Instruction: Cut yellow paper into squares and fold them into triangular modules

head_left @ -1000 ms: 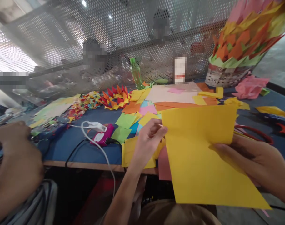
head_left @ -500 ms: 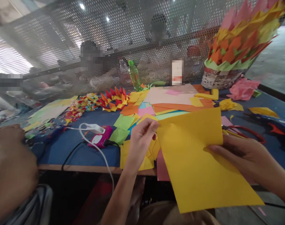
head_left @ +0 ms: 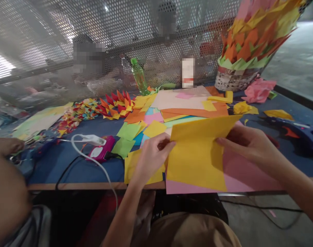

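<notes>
yellow sheet [head_left: 195, 161] creased, top flap bent over, atop pink sheet [head_left: 239, 175]; my left hand [head_left: 151, 156] pinches its left edge; right hand [head_left: 249, 144] grips its right

A blue-topped table [head_left: 69, 164] with a wooden front edge carries loose coloured paper. At the near edge a pink sheet [head_left: 244, 175] overhangs, with a folded yellow sheet [head_left: 195, 161] on top of it. Green squares [head_left: 128, 131] lie left of centre, beside a magenta device [head_left: 101, 152] and a white plug [head_left: 91, 139]. Farther back are a beige sheet [head_left: 172, 99], a pile of folded paper points [head_left: 117, 103], a green bottle [head_left: 138, 77] and a woven basket [head_left: 232, 80]. A blue glue gun [head_left: 295, 132] lies at the right.
</notes>
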`<state>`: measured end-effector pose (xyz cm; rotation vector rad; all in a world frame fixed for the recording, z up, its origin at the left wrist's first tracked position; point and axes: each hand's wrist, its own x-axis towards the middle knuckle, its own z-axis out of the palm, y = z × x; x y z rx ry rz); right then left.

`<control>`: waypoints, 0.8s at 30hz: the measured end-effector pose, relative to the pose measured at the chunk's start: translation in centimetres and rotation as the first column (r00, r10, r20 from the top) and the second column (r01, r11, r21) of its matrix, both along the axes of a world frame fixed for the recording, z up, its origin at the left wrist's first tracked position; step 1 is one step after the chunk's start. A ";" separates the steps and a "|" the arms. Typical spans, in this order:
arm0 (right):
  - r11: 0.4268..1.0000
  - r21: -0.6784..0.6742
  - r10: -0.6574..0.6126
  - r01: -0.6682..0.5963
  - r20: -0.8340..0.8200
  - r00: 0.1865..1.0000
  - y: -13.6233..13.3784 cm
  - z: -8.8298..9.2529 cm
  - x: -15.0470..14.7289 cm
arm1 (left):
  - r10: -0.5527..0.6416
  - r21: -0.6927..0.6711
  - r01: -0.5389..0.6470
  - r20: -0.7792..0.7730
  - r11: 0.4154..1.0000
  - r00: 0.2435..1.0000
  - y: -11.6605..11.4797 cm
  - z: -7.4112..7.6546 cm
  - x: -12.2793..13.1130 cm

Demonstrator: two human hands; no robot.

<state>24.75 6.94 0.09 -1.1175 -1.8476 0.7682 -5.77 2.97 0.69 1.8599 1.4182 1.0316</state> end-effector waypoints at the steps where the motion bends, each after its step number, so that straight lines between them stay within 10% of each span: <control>1: 0.997 0.068 0.031 -0.035 0.053 0.998 0.6 -0.3 0.3 | -0.002 0.023 0.003 -0.066 1.000 0.998 0.2 -0.1 -0.2; 9: 0.732 0.504 0.150 -0.459 0.538 0.830 1.2 -1.5 2.8 | -0.095 0.137 0.189 -0.508 0.972 0.856 0.2 0.0 -1.6; 17: 0.434 0.623 -0.064 -0.651 0.741 0.668 -0.6 -1.0 2.3 | -0.308 0.086 0.454 -0.623 0.887 0.719 -1.8 0.4 0.8; 24: 0.440 0.597 -0.068 -0.671 0.767 0.638 -1.1 -0.5 1.7 | -0.347 0.050 0.503 -0.667 0.863 0.660 -2.4 -0.7 1.9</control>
